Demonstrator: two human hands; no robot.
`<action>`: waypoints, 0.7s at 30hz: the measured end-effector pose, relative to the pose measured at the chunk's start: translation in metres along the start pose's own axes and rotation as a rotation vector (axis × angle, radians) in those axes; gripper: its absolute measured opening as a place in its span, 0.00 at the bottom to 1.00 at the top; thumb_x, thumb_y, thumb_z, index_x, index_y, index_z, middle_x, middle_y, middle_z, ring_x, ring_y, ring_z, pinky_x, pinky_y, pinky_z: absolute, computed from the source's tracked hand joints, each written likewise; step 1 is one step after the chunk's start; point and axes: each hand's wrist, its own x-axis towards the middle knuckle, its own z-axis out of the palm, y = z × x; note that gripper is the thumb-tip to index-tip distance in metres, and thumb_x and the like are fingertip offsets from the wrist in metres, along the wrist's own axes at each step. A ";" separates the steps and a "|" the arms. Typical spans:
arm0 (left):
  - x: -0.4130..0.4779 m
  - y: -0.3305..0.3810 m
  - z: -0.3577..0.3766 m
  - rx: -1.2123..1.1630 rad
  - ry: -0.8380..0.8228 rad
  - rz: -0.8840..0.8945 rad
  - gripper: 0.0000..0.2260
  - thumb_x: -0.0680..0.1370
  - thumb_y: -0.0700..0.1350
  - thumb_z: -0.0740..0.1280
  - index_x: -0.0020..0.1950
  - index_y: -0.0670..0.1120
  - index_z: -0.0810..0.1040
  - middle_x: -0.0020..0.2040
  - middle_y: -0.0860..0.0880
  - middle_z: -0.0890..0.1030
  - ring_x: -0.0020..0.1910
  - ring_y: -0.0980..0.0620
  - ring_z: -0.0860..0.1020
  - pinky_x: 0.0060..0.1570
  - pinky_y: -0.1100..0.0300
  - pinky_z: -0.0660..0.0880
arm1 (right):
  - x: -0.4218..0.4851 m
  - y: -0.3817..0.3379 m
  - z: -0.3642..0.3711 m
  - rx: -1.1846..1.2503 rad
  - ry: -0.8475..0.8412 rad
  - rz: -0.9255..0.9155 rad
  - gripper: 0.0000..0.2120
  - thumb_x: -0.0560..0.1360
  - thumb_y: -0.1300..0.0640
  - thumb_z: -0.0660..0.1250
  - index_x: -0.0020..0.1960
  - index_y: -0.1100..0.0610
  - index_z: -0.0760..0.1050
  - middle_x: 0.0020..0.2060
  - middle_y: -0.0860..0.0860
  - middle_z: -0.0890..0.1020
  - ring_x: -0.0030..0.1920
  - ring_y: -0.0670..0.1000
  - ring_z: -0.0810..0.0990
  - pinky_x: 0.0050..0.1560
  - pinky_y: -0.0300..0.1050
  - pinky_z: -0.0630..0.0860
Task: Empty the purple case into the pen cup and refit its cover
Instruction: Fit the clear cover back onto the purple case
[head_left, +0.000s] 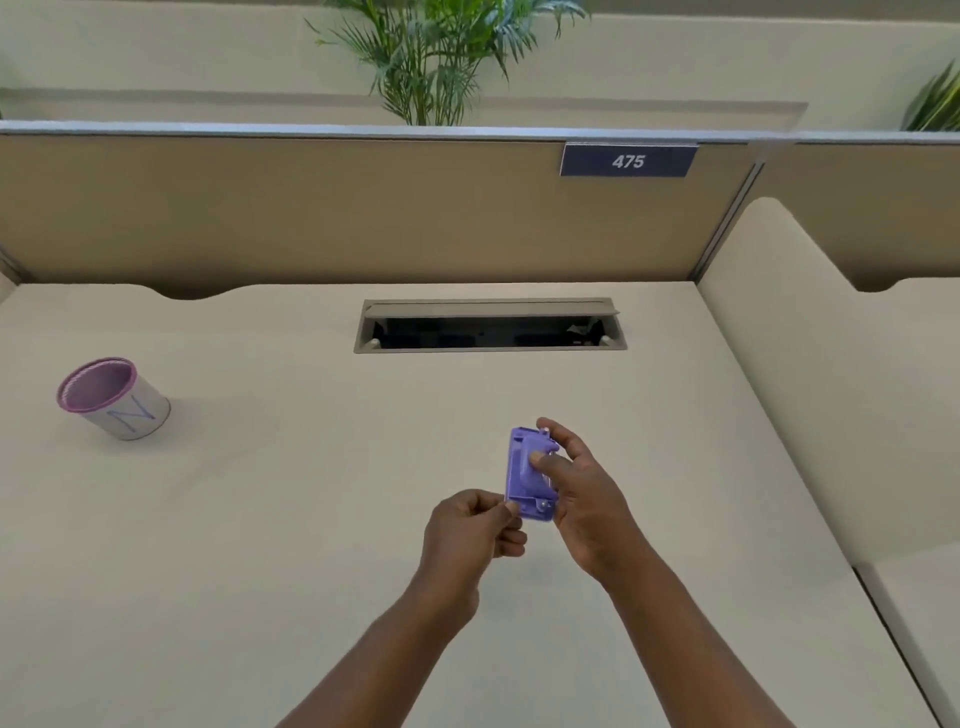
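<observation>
A small purple plastic case (522, 470) is held upright above the middle of the desk. My right hand (582, 493) grips it from the right side, thumb pressed on its front. My left hand (475, 527) pinches the case's lower left corner. Whether its cover is on or off is unclear. The pen cup (111, 397), a white cylinder with a purple rim and mesh lining, stands at the far left of the desk, well apart from both hands. I cannot see anything inside it.
The beige desk (260, 519) has an open cable hatch (488, 327) at the back centre. A tan partition (311, 208) with a "475" sign (628, 161) closes the far side. A low divider (810, 374) runs along the right. Plants stand behind the partition.
</observation>
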 end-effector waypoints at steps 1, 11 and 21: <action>0.004 -0.002 0.007 -0.011 -0.001 -0.018 0.05 0.80 0.36 0.69 0.47 0.35 0.82 0.37 0.41 0.84 0.36 0.47 0.82 0.41 0.55 0.82 | 0.003 0.000 -0.005 -0.054 0.014 -0.011 0.19 0.80 0.61 0.67 0.67 0.45 0.75 0.64 0.53 0.80 0.54 0.56 0.81 0.45 0.48 0.83; 0.038 -0.011 0.087 0.196 -0.071 0.084 0.07 0.79 0.39 0.65 0.46 0.37 0.81 0.43 0.41 0.86 0.38 0.50 0.84 0.44 0.53 0.82 | 0.035 -0.006 -0.057 -0.807 0.325 -0.221 0.43 0.72 0.46 0.75 0.80 0.47 0.57 0.65 0.48 0.70 0.59 0.48 0.73 0.55 0.44 0.72; 0.095 -0.040 0.120 1.096 -0.115 0.557 0.20 0.80 0.56 0.66 0.69 0.48 0.75 0.63 0.49 0.77 0.61 0.49 0.76 0.60 0.55 0.72 | 0.073 -0.035 -0.126 -0.993 0.436 -0.294 0.31 0.73 0.54 0.74 0.73 0.54 0.67 0.57 0.51 0.77 0.56 0.57 0.79 0.51 0.48 0.77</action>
